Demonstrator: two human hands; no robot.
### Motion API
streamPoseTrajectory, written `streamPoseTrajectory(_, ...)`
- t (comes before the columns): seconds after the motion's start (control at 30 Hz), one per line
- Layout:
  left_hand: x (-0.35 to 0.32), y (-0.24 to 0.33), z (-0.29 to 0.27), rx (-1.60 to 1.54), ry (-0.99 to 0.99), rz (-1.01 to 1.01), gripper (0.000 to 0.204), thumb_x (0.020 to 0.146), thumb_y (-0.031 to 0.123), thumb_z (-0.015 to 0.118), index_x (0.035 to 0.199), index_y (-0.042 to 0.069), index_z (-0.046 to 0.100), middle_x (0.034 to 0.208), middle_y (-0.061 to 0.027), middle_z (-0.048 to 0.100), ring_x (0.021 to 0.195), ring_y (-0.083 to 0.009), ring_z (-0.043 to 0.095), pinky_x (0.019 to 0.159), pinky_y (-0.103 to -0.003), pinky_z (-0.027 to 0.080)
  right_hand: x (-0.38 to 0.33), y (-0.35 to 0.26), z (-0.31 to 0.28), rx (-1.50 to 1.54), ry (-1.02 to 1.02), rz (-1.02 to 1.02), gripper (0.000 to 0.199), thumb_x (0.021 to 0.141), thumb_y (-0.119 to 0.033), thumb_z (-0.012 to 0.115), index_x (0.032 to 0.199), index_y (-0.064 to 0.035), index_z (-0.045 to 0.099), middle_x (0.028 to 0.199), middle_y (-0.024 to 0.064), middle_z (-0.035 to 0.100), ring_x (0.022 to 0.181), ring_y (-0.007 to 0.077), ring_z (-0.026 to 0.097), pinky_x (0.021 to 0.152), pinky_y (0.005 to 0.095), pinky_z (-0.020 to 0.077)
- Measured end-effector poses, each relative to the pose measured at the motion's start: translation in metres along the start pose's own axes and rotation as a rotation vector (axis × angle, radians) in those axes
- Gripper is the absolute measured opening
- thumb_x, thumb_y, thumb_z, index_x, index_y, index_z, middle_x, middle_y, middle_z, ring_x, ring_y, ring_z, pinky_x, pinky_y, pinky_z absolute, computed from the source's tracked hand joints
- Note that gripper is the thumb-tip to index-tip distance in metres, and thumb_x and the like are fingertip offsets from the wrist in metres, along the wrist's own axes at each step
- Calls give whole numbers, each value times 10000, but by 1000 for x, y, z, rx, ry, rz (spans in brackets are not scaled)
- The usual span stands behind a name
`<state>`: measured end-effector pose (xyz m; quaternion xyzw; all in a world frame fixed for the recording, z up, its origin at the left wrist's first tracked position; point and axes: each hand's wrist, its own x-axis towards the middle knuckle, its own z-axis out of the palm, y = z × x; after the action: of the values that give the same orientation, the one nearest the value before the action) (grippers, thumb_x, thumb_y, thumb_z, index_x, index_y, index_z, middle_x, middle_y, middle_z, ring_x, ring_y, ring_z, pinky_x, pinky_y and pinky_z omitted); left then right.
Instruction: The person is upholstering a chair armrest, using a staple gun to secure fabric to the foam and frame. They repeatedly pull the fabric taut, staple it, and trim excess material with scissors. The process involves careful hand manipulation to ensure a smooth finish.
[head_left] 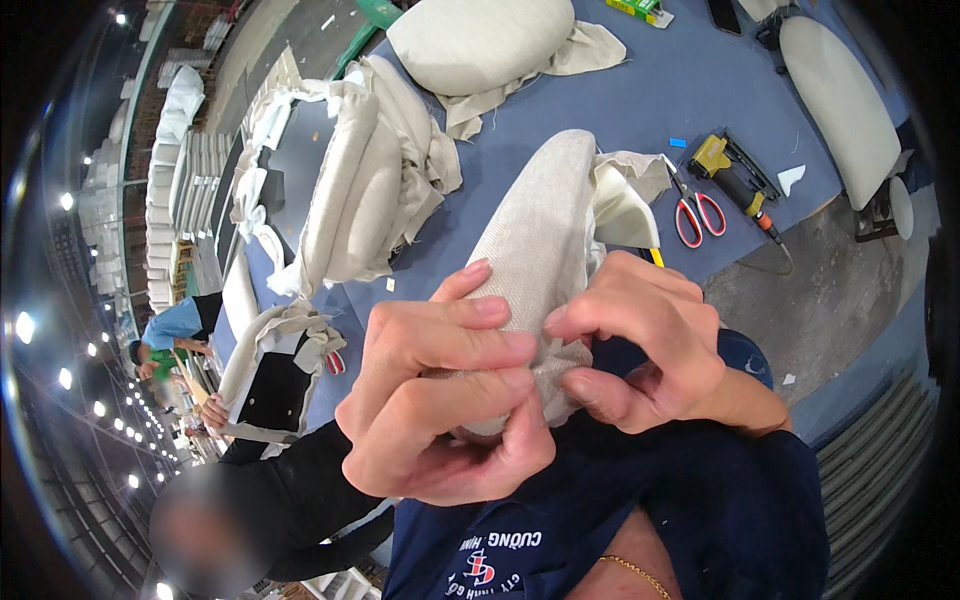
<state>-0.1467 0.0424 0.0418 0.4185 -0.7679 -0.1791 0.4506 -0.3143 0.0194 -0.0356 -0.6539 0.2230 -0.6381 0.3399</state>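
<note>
A beige fabric-covered cushion [530, 225] stands tilted up in front of me, its narrow edge toward me. My left hand [440, 390] is closed round its lower left side, with the fingers pressing the cloth. At the lower right edge, the curled fingers and thumb of my right hand [650, 345] grip the gathered cover fabric [560, 370]. Loose cloth and pale foam [625, 210] show on the cushion's far right side. Its underside is mostly hidden from me.
On the blue table [640, 100] lie red-handled scissors [690, 215] and a yellow-black staple gun [730, 170] with a hose. Covered cushions [480, 40] lie beyond, more [350, 190] at left; one [840, 100] is at far right. A co-worker in black [310, 490] handles a cushion at left.
</note>
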Motion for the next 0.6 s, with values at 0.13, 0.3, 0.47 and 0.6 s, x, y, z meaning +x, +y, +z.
streamPoseTrajectory(0.13,4,-3,0,17,-41,25,270,577,-55,735,820,37,661,864,-146,716,837,-273,685,871,-503,598,-7,7,-5,-55,-11,-113,270,751,-110,809,958,34,712,757,76,643,597,220,560,529,312,444)
streamPoseTrajectory(0.3,0,-1,3,31,-17,32,274,572,-58,724,821,40,666,855,-150,714,837,-283,686,864,-506,601,-9,2,-9,-23,-24,-102,319,707,-127,850,967,17,733,778,75,657,635,216,559,574,325,459)
streamPoseTrajectory(0.47,2,0,5,24,-18,30,274,569,-59,714,821,40,668,854,-157,714,827,-280,684,858,-515,604,-10,0,-11,153,-36,44,291,693,-75,868,940,7,736,766,82,674,654,233,581,598,331,459)
streamPoseTrajectory(0.6,2,1,5,19,-3,25,263,593,-62,708,833,38,666,862,-161,712,836,-279,679,876,-521,597,-13,-2,-7,391,23,241,211,713,-36,858,869,9,723,739,95,681,651,253,595,583,337,454)
